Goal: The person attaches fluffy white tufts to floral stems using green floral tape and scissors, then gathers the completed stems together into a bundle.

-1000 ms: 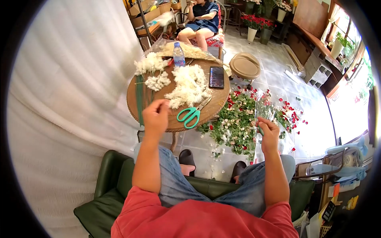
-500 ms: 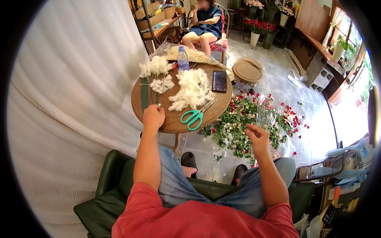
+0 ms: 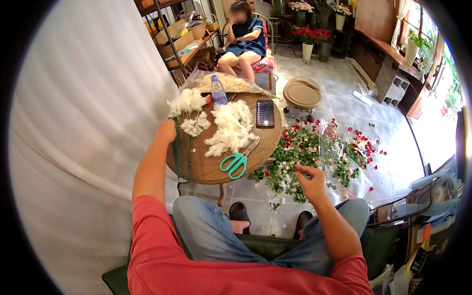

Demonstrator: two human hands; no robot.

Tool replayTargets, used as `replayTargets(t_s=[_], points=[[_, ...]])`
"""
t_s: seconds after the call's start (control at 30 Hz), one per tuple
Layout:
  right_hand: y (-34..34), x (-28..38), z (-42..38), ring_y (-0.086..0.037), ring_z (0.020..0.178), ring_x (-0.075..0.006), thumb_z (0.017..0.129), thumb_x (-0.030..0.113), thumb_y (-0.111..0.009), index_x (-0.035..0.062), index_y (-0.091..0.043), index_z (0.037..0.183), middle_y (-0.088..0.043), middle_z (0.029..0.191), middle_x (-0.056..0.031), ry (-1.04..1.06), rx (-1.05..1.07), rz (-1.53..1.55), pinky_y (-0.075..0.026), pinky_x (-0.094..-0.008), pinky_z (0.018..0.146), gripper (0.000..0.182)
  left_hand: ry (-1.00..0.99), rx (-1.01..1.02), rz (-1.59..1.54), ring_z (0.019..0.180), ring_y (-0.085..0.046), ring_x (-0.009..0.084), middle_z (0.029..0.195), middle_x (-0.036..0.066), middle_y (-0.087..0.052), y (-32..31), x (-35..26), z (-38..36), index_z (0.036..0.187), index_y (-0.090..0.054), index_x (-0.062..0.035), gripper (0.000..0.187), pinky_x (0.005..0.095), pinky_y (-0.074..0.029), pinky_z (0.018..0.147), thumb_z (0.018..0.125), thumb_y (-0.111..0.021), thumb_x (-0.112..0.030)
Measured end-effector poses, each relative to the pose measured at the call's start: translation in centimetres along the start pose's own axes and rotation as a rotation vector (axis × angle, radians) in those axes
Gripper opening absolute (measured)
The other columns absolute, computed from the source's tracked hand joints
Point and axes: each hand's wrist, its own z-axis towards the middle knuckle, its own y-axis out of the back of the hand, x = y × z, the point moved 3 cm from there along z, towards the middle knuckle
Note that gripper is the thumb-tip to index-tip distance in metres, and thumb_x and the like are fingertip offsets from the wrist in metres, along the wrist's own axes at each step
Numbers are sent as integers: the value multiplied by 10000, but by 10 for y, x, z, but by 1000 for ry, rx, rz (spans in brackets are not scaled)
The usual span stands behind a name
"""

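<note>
At the left edge of the round wooden table [image 3: 199, 169], my left hand [image 3: 166, 131] is closed at the upper end of thin green floral wires [image 3: 183, 156]. Its fingertips are turned away, so what they grip is hidden. My right hand [image 3: 310, 184] hovers above my right knee with thumb and fingers drawn into a pinch; anything between them is too small to make out. Near the left hand lie fluffy white flower sprigs [image 3: 195, 124]. A larger white fluffy pile [image 3: 230, 129] fills the table's middle, with teal-handled scissors [image 3: 235, 164] in front.
A water bottle [image 3: 218, 91], a phone [image 3: 265, 114] and a plastic-wrapped cream bunch [image 3: 231, 82] share the tabletop. Leaves and red petals [image 3: 300, 152] litter the floor beside a round stool [image 3: 302, 93]. A person [image 3: 244, 42] sits behind the table; a white curtain [image 3: 93, 123] hangs left.
My left hand has moved from the table's near edge out to its left side, by the upper end of the green wires. My right hand stays in nearly the same place, and the view has shifted slightly.
</note>
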Motion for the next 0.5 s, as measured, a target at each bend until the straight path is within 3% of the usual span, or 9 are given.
replayTargets(t_s=[0.1,0.23,0.37,0.43,0.5], points=[[-3,5,2,-679,910,-146,844,100,-705,0,-741,1071,-745,957,-95,-27,35,-37,-508,-294,876,251,-44,-6,18,945,-644,439,979,227,-681,-2,6,2,909,-680,-32,143,513,-524,826,851,-556,-72],[-6,8,0,-686,937,-176,845,111,-706,15,-750,1050,-748,1011,-128,-16,65,-24,-507,-315,882,230,-91,-139,141,855,-658,433,900,229,-684,58,-1,-16,836,-688,-37,122,514,-536,759,836,-571,-74],[-5,14,-6,-693,912,-182,843,119,-697,18,-752,1040,-752,965,-126,-29,108,-54,-513,-314,866,228,-165,-198,263,815,-663,426,887,227,-681,115,-15,-36,832,-681,-29,129,519,-537,729,844,-562,-76],[-4,17,-8,-694,900,-181,840,118,-694,19,-753,1037,-752,963,-124,-19,112,-36,-516,-311,854,228,-21,-219,211,785,-662,422,870,219,-683,139,-23,-47,819,-680,-29,144,508,-541,710,857,-557,-95],[-4,18,-13,-696,888,-180,837,117,-692,20,-755,1033,-753,960,-121,-8,123,-21,-519,-309,843,228,-12,-269,234,790,-660,426,851,218,-683,143,-27,-55,797,-672,-26,158,510,-539,704,866,-555,-106]])
